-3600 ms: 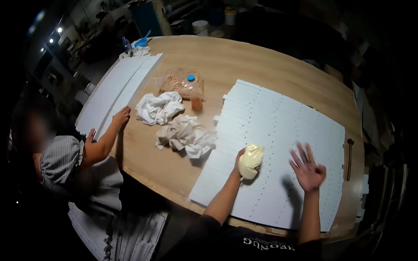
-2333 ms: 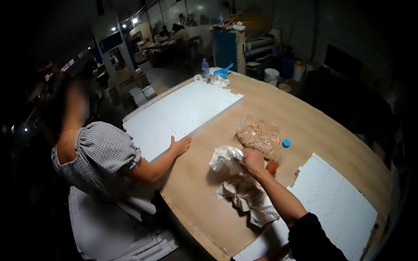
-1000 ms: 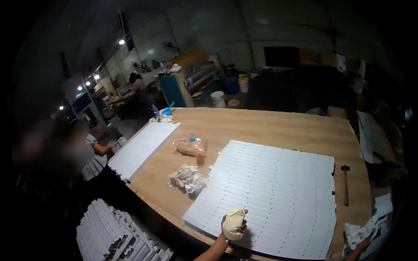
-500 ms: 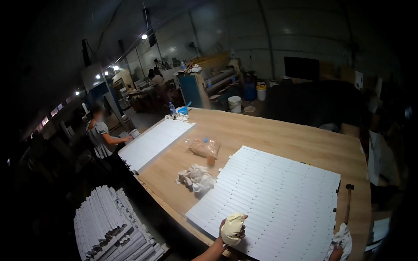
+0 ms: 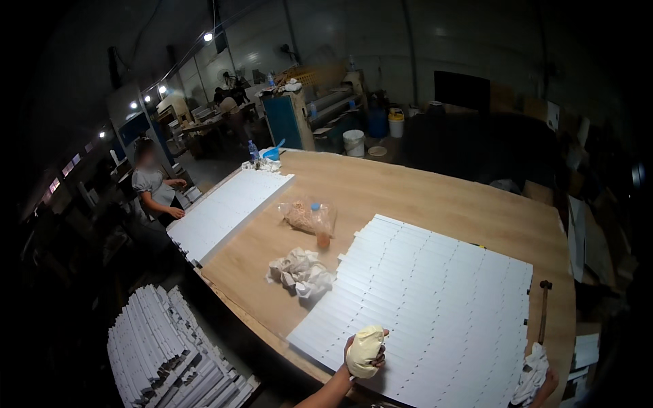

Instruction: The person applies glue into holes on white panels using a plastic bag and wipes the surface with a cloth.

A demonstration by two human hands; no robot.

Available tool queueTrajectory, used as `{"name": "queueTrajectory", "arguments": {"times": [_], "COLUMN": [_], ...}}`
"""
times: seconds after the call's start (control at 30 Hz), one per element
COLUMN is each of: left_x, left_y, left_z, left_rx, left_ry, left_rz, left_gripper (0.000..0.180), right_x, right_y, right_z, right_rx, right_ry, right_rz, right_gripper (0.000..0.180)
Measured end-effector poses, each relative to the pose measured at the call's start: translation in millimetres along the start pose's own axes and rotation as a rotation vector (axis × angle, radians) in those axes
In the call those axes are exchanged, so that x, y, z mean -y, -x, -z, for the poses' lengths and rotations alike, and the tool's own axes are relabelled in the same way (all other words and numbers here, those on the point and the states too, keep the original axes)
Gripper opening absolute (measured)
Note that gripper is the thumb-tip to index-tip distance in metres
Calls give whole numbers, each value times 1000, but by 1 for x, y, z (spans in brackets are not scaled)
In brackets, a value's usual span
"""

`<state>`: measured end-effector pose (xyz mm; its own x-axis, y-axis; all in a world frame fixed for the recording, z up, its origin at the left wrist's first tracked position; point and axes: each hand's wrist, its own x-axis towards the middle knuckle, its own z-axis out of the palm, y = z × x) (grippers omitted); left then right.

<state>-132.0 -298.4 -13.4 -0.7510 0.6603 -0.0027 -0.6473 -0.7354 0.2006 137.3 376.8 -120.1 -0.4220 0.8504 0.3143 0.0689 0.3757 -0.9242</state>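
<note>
My left hand [image 5: 352, 360] is closed round a plump, pale yellow, pouch-like bundle [image 5: 366, 351], held over the near edge of a wide sheet of white slats [image 5: 435, 306] with rows of small dark holes. At the lower right, my right hand [image 5: 547, 389] is partly hidden behind a crumpled white rag [image 5: 531, 374]. The rag lies against that hand at the right edge of the slats; its fingers are mostly out of sight. A hammer-like tool [image 5: 544, 309] with a long handle lies just beyond the rag.
On the wooden table [image 5: 408, 194] are crumpled cloths [image 5: 299, 272], a clear bag of small brown pieces [image 5: 299, 216], a bottle with orange contents [image 5: 322, 239] and another white slat panel [image 5: 231, 207]. Stacked white slats [image 5: 153, 340] stand lower left. A co-worker [image 5: 153, 187] stands at the far left.
The view has shifted slightly. My right hand has moved to the right side of the rag. The co-worker is more upright, hands apart. My left hand still grips the bundle.
</note>
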Motion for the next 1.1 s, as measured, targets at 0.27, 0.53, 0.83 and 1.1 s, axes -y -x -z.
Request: {"name": "queueTrajectory", "arguments": {"times": [0.27,0.53,0.83,1.1], "left_x": [-22,-37,-43,-42], "left_y": [-4,-26,-19,-9], "left_z": [8,24,16,6], "left_rx": [30,160,85,-56], "left_ry": [58,92,95,46], "left_rz": [20,89,15,-53], "left_gripper": [76,77,78,75], "right_x": [66,204,209,98], "right_y": [56,153,141,57], "right_z": [-68,-159,-193,-92], "right_rx": [121,246,446,142], "right_ry": [378,64,196,514], "right_rz": [34,-76,38,-23], "right_gripper": [12,12,11,9]}}
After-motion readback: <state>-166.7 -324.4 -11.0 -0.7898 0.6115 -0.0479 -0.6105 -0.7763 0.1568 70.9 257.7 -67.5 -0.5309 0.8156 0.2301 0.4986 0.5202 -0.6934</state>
